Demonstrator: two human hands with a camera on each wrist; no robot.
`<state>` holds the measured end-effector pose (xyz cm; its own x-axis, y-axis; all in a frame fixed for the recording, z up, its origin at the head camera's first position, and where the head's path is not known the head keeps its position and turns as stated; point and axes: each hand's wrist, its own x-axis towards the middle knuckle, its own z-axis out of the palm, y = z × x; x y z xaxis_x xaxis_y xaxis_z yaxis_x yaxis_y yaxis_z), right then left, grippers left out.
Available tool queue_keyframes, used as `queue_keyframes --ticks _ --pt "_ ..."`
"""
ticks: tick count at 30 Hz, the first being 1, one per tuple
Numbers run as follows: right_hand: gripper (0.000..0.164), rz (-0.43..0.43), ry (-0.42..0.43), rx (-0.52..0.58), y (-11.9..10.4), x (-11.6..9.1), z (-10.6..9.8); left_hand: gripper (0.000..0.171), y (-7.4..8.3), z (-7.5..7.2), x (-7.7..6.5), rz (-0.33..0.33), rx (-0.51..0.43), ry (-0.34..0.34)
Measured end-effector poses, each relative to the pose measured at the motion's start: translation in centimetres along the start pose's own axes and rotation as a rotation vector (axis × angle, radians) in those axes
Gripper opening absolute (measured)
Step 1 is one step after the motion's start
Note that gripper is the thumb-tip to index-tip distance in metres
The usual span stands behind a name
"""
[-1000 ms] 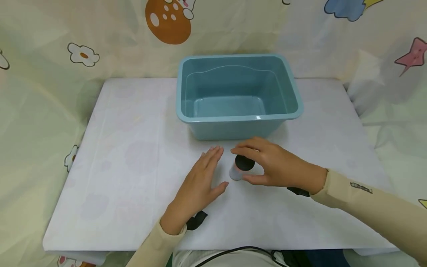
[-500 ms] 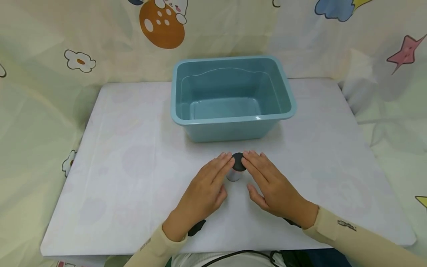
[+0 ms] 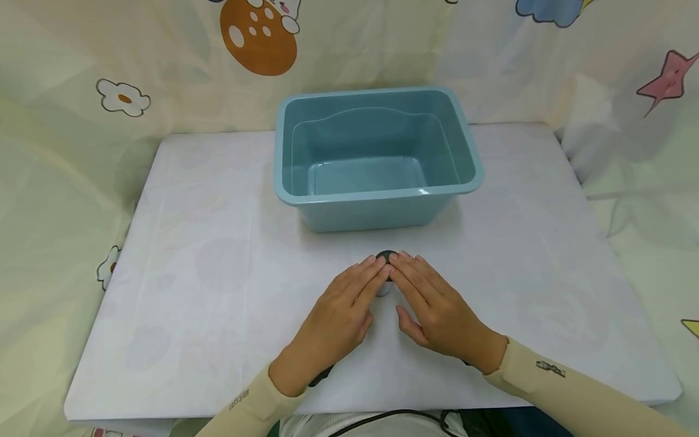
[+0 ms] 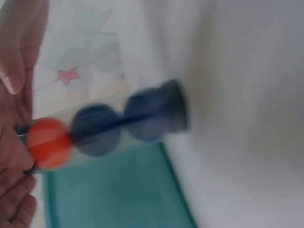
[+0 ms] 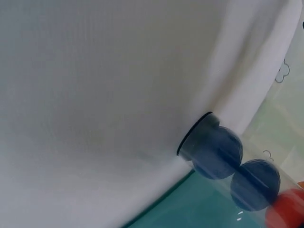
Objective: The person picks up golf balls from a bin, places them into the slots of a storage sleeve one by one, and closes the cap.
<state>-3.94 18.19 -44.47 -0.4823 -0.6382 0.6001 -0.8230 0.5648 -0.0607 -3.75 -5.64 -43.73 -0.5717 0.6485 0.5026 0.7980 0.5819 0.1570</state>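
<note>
A clear tube with black ends stands upright on the white table. Inside it are a red ball nearest the hands and two dark blue balls below, blurred in the left wrist view. In the head view, the fingers of my left hand and right hand lie straight over the black cap at the tube's top. Both sets of fingertips meet there and hide most of the cap and tube. Neither hand wraps round the tube.
Just behind the hands stands a light blue plastic tub on the white-covered table. Printed cloth hangs behind and beside the table. A black cable runs along the person's lap at the front edge.
My right hand has left its wide hold around the cap and swung nearer the body, fingers straightened. Both hands have closed in over the cap, fingertips now meeting. The tube stays in place.
</note>
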Motion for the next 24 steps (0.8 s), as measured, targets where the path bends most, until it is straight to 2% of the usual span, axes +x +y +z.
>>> queue_keyframes --ticks 6,13,17,24 --pt "0.047 -0.009 0.103 0.079 0.0 -0.3 0.9 0.063 0.0 0.5 -0.2 0.001 -0.03 0.032" --pt "0.044 0.065 0.221 0.171 -0.2 -0.6 2.6 0.067 0.0 1.4 -0.3 -0.033 -0.054 0.059" --pt "0.039 0.148 0.292 0.217 -1.1 -0.9 3.6 0.064 0.8 2.0 -1.0 -0.088 -0.106 0.044" --pt "0.035 0.334 0.346 0.361 -2.8 -1.9 4.1 0.052 1.7 3.0 -2.7 -0.155 -0.229 0.078"
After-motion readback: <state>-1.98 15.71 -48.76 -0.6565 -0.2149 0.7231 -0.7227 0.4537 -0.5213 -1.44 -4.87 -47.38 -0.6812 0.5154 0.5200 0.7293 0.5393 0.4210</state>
